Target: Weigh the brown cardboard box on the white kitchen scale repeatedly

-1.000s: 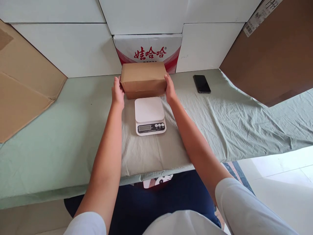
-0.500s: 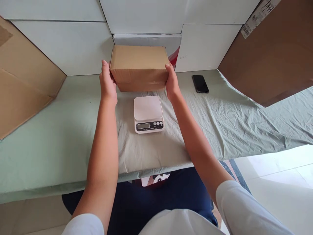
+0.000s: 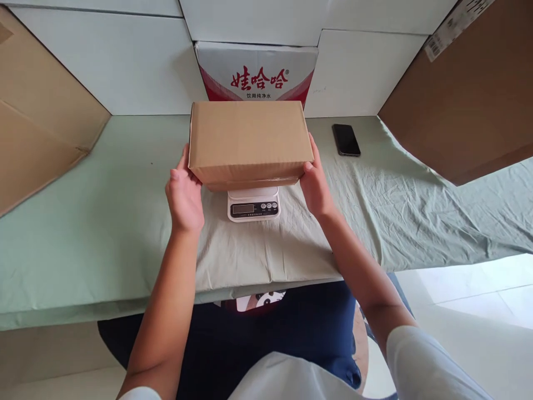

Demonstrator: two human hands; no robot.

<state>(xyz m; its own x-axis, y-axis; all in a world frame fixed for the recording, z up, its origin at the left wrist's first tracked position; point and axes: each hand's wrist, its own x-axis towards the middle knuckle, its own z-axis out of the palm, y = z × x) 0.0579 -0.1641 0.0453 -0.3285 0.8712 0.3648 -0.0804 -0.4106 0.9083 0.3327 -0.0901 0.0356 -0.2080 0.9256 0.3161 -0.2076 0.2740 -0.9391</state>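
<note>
A brown cardboard box (image 3: 252,136) is held level between my two hands, over a white digital kitchen scale (image 3: 254,210). My left hand (image 3: 186,191) supports the box at its left end, the fingers partly hidden behind and under it. At the right end, my right hand (image 3: 315,180) grips the lower corner, thumb on the front face. The box hides most of the scale's weighing plate; its display and buttons still show. Whether the box touches the plate I cannot tell.
A black phone (image 3: 346,139) lies on the green cloth (image 3: 112,222) to the right. Behind stand white boxes (image 3: 112,61) and a carton with red lettering (image 3: 258,69). Large brown cartons stand at the left (image 3: 41,111) and right (image 3: 470,105).
Both hands have brought the cardboard box nearer to me, from behind the scale to over it. The lettering on the carton behind has come into view.
</note>
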